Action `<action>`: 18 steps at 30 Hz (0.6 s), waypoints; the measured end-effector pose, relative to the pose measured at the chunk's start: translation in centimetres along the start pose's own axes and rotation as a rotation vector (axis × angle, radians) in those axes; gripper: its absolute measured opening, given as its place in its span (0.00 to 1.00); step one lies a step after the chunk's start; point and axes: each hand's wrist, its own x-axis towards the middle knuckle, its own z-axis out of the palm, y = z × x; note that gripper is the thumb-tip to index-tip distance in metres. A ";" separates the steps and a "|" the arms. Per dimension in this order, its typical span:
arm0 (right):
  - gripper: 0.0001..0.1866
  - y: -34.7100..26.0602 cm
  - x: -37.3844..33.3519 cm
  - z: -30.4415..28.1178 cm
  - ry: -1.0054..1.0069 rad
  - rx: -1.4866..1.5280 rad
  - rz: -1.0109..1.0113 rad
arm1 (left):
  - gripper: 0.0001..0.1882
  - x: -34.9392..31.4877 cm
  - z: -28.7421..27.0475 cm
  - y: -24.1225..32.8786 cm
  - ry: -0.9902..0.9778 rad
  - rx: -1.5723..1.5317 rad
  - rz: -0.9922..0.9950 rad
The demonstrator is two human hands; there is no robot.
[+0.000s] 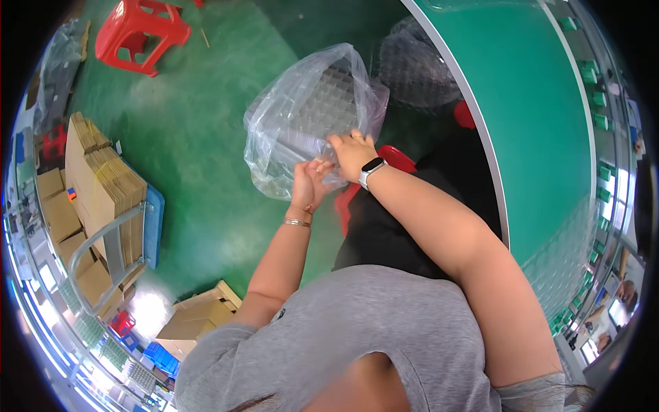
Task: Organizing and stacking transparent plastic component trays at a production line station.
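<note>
A large clear plastic bag (264,147) stands on the green floor in front of me. Inside it sits a stack of clear plastic trays (322,103) with rows of moulded pockets. At the bag's near side, my left hand (309,182) has its fingers bent in, gripping the film. Just to the right and a little farther away, my right hand (353,156), with a watch on its wrist, grips the edge of the bag beside the trays. Both hands are close together; the film partly covers the left fingertips.
A green-topped table (535,123) curves along the right. Another clear bag (419,65) rests beneath its edge. A red stool (141,34) stands far left. Flattened cardboard boxes (103,172) lean on a blue trolley (154,230) at left; an open carton (199,319) is nearer.
</note>
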 end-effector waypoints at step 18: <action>0.14 0.4 1.0 -0.6 0.183 -0.420 -0.230 | 0.25 7.9 -5.3 -0.4 0.897 1.046 0.803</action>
